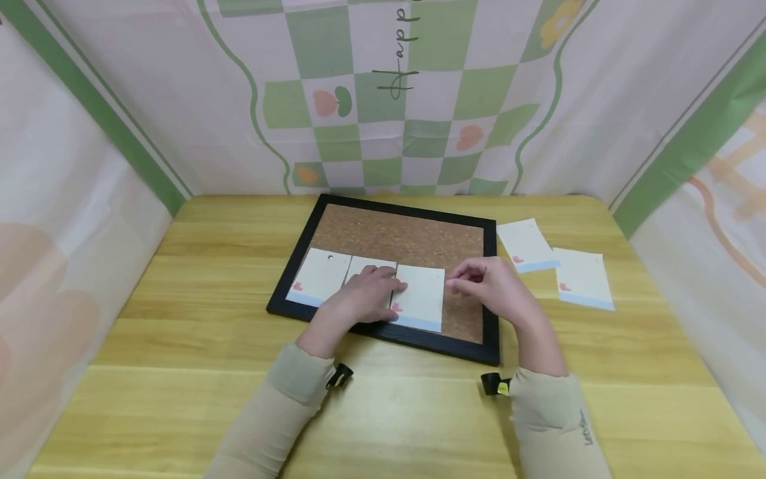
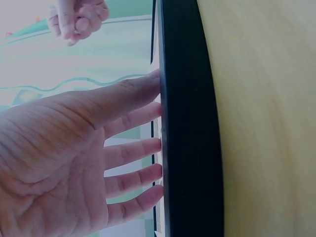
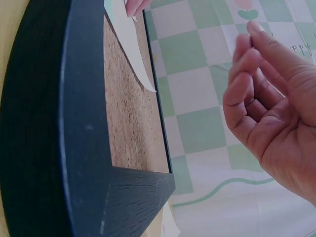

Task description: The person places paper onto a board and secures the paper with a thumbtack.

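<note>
A corkboard (image 1: 389,229) in a black frame lies on the table. Three cream cards with a pink motif and blue bottom strip are on its lower part: a left card (image 1: 317,279), a middle card (image 1: 359,263) and a right card (image 1: 423,293). A silvery tack (image 1: 330,257) sits near the left card's top. My left hand (image 1: 369,293), fingers spread, rests over the middle card and the right card's left edge. My right hand (image 1: 487,283) hovers beside the right card, thumb and forefinger pinching something too tiny to name. The right wrist view shows a card edge (image 3: 131,49) curling up.
Two more cards lie on the table right of the frame, a nearer one (image 1: 583,279) and a farther one (image 1: 526,245), overlapping slightly. Wooden tabletop (image 1: 197,332) surrounds the board. A checked cloth (image 1: 383,133) hangs behind, with further cloth at both sides.
</note>
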Action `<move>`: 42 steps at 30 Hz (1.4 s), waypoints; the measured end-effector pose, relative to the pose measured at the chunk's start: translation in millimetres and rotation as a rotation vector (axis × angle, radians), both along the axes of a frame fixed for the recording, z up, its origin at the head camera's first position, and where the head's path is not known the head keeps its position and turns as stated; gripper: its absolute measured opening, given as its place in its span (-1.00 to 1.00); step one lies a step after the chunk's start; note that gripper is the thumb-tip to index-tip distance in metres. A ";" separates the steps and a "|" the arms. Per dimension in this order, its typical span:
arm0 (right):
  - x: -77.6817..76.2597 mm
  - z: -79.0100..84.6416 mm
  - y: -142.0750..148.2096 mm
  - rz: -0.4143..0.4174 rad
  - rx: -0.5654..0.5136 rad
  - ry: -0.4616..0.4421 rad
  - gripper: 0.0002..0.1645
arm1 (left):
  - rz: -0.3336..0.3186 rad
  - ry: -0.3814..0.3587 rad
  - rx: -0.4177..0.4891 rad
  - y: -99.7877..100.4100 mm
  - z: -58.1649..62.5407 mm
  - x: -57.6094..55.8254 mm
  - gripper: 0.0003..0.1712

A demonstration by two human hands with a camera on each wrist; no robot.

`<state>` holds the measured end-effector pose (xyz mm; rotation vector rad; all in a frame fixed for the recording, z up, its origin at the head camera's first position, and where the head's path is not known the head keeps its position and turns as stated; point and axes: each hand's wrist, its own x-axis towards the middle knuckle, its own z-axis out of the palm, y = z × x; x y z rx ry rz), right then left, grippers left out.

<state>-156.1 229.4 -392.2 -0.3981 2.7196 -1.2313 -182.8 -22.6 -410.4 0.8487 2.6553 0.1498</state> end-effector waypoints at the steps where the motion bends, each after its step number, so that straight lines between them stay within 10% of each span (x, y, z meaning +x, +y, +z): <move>1: -0.1 -0.4 -0.2 -0.008 -0.003 -0.002 -0.81 | -0.002 -0.002 -0.001 0.0 -0.2 0.0 -0.33; 42: -24.9 -7.8 -14.5 0.030 0.168 -0.165 -0.88 | 0.020 -0.005 -0.007 2.9 0.3 0.5 -0.33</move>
